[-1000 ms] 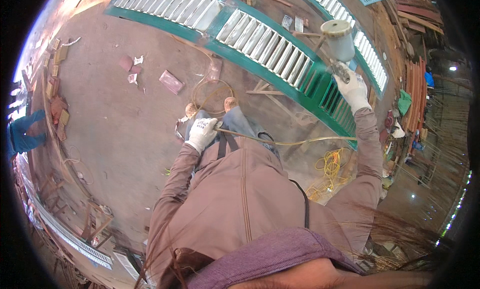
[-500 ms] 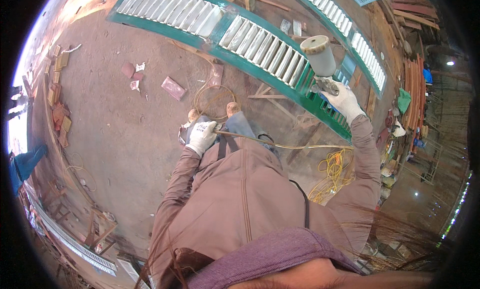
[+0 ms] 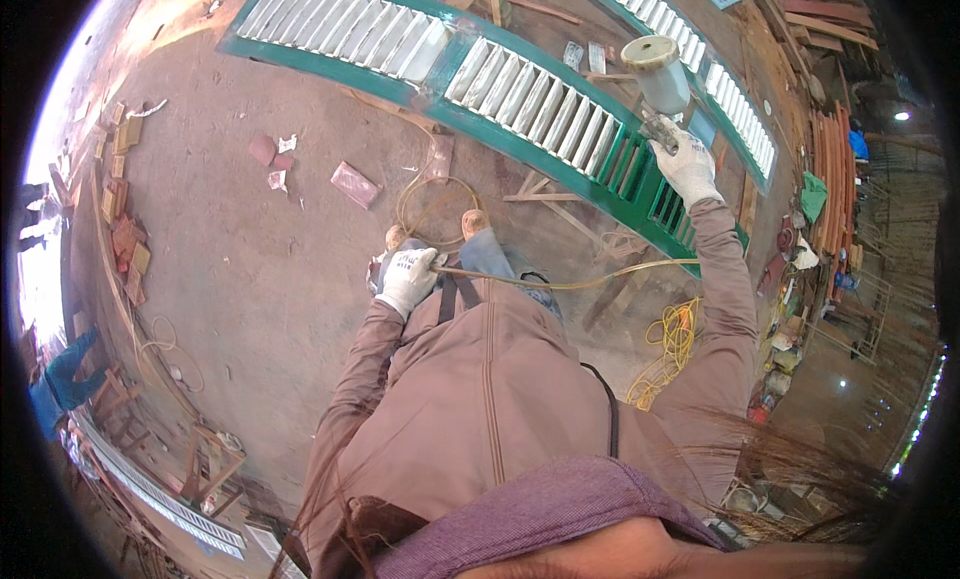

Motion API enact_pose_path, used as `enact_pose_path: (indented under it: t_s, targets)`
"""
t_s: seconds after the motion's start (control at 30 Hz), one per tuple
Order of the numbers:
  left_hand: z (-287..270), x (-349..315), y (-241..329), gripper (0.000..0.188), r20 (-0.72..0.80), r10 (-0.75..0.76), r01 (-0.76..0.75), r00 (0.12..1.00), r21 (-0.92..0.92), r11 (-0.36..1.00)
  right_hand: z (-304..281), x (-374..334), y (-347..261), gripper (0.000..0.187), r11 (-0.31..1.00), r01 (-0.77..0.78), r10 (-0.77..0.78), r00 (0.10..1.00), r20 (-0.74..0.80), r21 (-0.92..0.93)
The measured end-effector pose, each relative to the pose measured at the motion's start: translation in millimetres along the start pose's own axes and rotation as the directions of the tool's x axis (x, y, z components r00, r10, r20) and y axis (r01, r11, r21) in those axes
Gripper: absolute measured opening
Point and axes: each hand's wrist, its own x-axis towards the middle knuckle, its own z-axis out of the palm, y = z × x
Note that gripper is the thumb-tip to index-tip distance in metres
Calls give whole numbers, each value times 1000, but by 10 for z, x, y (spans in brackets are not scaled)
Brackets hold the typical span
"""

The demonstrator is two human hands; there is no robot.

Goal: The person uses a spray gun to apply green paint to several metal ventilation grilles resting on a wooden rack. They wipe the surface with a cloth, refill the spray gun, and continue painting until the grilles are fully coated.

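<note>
My right hand (image 3: 690, 165), in a white work glove, is closed round a spray gun (image 3: 660, 132) topped by a pale round paint cup (image 3: 657, 76). The gun hangs over a louvered shutter (image 3: 455, 67) with a green frame. Most of the slats are white; those below my hand are green. By my waist, my gloved left hand (image 3: 407, 279) is closed round a thin tan hose (image 3: 580, 285), which runs across my front toward my right arm. A loop of the hose (image 3: 440, 181) lies on the floor by my shoes.
A second green-framed shutter (image 3: 735, 119) lies beyond the first. A tangled yellow cord (image 3: 672, 341) lies on the floor at right, near stacked boards (image 3: 823, 179). Reddish scraps (image 3: 355, 184) are scattered ahead. Wood blocks (image 3: 128, 134) line the left; a person in blue (image 3: 65, 379) is at the left edge.
My right hand and the spray gun have moved slightly forward, away from me, along the shutter. My left hand keeps its grip on the hose. The view has shifted a little.
</note>
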Motion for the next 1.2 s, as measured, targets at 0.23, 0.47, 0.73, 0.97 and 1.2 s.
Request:
enact_pose_path:
  t_s: [0.23,0.47,0.73,0.97,1.2]
  targets:
    - [-41,81,-75,15,33,7,-7,999,-8,1000,-82,-302,29,46,972,76,-112,982,155,224]
    - [-37,177,-170,20,65,27,-24,998,-38,999,-211,-429,-155,48,984,76,-111,970,215,163]
    - [-69,118,-318,17,58,32,-33,998,28,999,-92,-50,-324,50,1000,24,-24,1000,12,-20]
    - [-130,59,-380,13,26,57,-57,998,-10,998,-230,-263,-377,46,994,97,-99,994,38,44]
    - [-152,76,-488,14,-9,79,-79,997,-50,996,-408,-528,-541,44,961,51,-101,980,172,271]
